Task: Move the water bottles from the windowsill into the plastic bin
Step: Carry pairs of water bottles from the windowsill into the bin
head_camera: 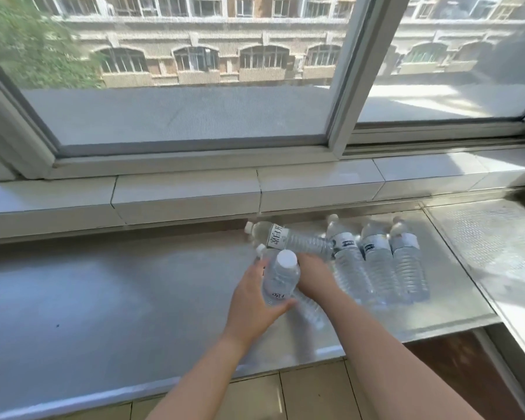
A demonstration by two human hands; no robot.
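Observation:
Several clear water bottles with white caps and white labels are on the silver-covered windowsill (103,283). My left hand (253,304) grips one bottle (281,278), lifted with its cap toward me. Under it lies another bottle (309,312), its cap pointing left. My right hand (314,275) is palm down just right of the held bottle, close over the lying one, and its fingertips are hidden. Behind the hands a bottle (288,239) lies crosswise. Three more bottles (379,265) lie side by side to the right. The plastic bin is not in view.
A white tiled ledge (185,192) and the window frame (346,86) run behind the sill. At the right, a raised patterned metal surface (482,237) borders the bottles. Beige floor tiles (309,389) show below the sill's front edge.

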